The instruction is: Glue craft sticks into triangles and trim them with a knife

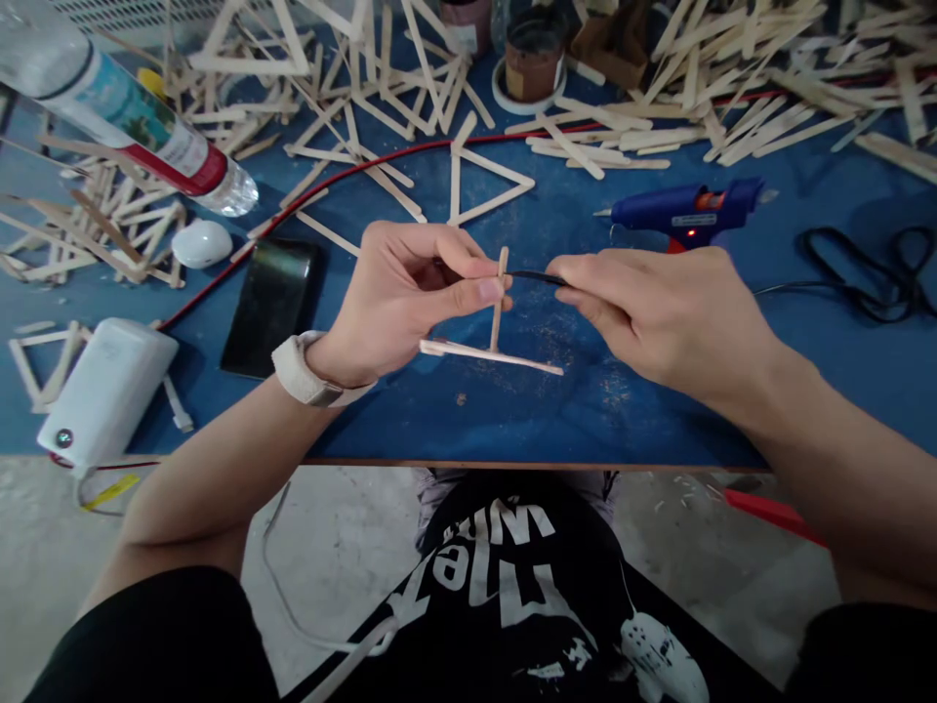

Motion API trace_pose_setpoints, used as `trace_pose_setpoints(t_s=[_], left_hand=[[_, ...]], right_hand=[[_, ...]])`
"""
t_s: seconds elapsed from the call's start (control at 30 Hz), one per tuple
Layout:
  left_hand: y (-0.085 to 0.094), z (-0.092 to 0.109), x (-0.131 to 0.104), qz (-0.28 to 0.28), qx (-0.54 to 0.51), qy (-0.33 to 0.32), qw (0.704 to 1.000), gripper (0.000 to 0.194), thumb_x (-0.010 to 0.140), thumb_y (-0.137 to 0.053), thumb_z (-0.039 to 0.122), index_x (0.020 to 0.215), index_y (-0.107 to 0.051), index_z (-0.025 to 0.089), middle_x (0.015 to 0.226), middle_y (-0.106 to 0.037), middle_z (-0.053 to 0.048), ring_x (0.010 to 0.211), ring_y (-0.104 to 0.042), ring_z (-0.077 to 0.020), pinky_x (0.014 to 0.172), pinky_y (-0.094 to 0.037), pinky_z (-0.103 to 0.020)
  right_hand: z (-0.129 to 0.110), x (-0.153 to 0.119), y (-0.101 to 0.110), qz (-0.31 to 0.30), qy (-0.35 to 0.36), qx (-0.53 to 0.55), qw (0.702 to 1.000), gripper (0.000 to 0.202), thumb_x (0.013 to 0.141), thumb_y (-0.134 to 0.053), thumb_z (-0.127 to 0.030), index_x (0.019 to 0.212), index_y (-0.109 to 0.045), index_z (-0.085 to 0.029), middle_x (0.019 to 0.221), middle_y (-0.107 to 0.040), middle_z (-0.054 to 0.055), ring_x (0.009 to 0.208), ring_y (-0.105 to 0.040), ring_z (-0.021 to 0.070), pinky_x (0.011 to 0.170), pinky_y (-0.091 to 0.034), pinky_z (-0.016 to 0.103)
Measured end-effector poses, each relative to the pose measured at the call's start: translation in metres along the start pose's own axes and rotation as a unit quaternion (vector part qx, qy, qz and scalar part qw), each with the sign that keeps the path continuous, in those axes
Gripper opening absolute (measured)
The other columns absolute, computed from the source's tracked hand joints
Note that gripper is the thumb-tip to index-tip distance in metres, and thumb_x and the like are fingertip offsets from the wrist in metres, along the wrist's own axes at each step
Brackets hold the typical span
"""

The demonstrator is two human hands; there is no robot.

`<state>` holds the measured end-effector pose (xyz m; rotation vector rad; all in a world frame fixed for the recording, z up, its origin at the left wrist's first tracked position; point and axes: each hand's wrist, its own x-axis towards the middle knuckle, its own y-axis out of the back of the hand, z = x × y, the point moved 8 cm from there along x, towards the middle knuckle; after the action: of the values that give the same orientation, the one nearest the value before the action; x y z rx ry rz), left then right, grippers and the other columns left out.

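Note:
Between the thumb and fingers of my left hand is a wooden stick piece; one stick stands up from the fingertips and meets a long, nearly level stick below. My right hand pinches a thin dark tool, whose tip reaches the upright stick beside my left fingertips. The tool's exact kind cannot be made out. Beyond my right hand a blue glue gun lies on its side, with a small red light showing.
Loose and joined sticks cover the back of the blue table. A bottle, a white power bank and a dark phone lie left. A red cable crosses behind; a brown pot stands at the back.

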<state>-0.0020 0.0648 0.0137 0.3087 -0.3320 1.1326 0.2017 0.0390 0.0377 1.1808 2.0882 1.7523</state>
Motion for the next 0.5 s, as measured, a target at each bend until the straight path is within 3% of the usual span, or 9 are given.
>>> trace_pose_setpoints(t_s=[0.1,0.23,0.3,0.37,0.43,0.5], left_hand=[[0.000,-0.006,0.001,-0.006,-0.063,0.025,0.998,0.009,0.103,-0.098,0.028,0.100,-0.092,0.034,0.097,-0.089,0.002,0.087,-0.087,-0.0173,0.076,-0.075,-0.033],[0.005,0.016,0.002,0.001,0.070,-0.119,0.990,0.015,0.097,-0.104,0.029,0.106,-0.093,0.031,0.097,-0.089,0.000,0.084,-0.085,-0.0149,0.071,-0.071,-0.027],[0.008,0.025,0.001,0.020,0.158,-0.181,0.971,0.012,0.097,-0.104,0.031,0.100,-0.092,0.030,0.094,-0.088,0.000,0.082,-0.084,-0.0150,0.071,-0.070,-0.027],[0.009,0.031,0.001,0.032,0.219,-0.229,0.948,0.012,0.100,-0.101,0.030,0.094,-0.090,0.030,0.093,-0.088,0.000,0.080,-0.083,-0.0143,0.068,-0.066,-0.026],[0.007,0.035,0.001,0.022,0.250,-0.271,0.929,0.014,0.100,-0.101,0.031,0.093,-0.089,0.032,0.095,-0.089,0.002,0.079,-0.083,-0.0133,0.067,-0.063,-0.026],[0.005,0.039,-0.001,0.006,0.270,-0.300,0.915,0.014,0.101,-0.099,0.027,0.094,-0.089,0.034,0.099,-0.089,0.004,0.081,-0.083,-0.0131,0.068,-0.063,-0.027]], right_hand=[[-0.008,-0.004,0.006,0.036,0.013,-0.059,0.998,0.035,0.126,-0.051,-0.030,0.142,-0.081,-0.021,0.092,-0.079,0.004,0.070,-0.061,0.0174,0.058,-0.028,0.037],[-0.001,0.000,0.001,-0.002,-0.031,0.181,0.983,0.024,0.123,-0.060,-0.033,0.124,-0.082,-0.022,0.080,-0.074,-0.002,0.064,-0.063,0.0141,0.063,-0.043,0.032],[0.006,0.003,-0.012,-0.069,-0.076,0.335,0.937,0.024,0.122,-0.064,-0.038,0.114,-0.081,-0.023,0.074,-0.070,-0.004,0.053,-0.055,0.0100,0.055,-0.042,0.029],[0.008,0.003,-0.023,-0.130,-0.112,0.468,0.867,0.026,0.120,-0.070,-0.045,0.115,-0.080,-0.022,0.075,-0.071,-0.005,0.045,-0.051,0.0073,0.046,-0.039,0.027],[0.008,0.002,-0.033,-0.176,-0.146,0.556,0.799,0.031,0.118,-0.073,-0.051,0.122,-0.077,-0.020,0.075,-0.070,-0.005,0.040,-0.050,0.0065,0.040,-0.037,0.026],[0.008,0.000,-0.042,-0.212,-0.178,0.593,0.756,0.036,0.119,-0.070,-0.054,0.124,-0.074,-0.019,0.072,-0.067,-0.006,0.037,-0.045,0.0064,0.037,-0.035,0.026]])
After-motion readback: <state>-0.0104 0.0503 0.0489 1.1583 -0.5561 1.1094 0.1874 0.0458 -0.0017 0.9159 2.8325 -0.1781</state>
